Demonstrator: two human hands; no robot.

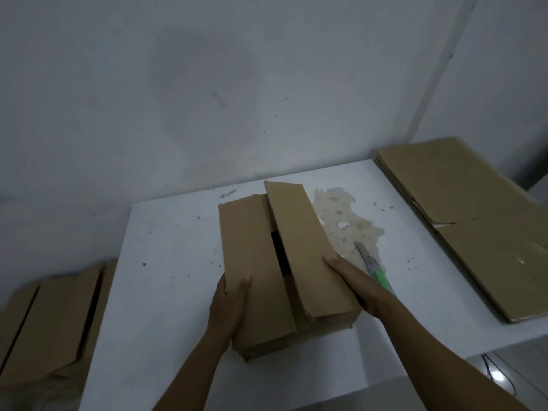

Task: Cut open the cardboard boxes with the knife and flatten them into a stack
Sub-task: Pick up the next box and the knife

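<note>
A brown cardboard box [255, 262] stands in the middle of the white table [166, 262]. Its two top flaps are loose, with a dark gap between them, and the right flap is raised slightly. My left hand [229, 304] grips the near left corner of the box, thumb on top. My right hand [353, 280] holds the box's right side near the front. A utility knife [374, 268] with a green handle lies on the table just right of my right hand, blade pointing away from me. Flattened boxes form a stack [462, 221] at the table's right end.
Several unflattened boxes [53, 321] stand lower down, left of the table. A patch of peeled, stained surface [341, 221] marks the table behind the knife. A grey wall rises right behind the table. Cables [498, 375] lie on the floor at the lower right.
</note>
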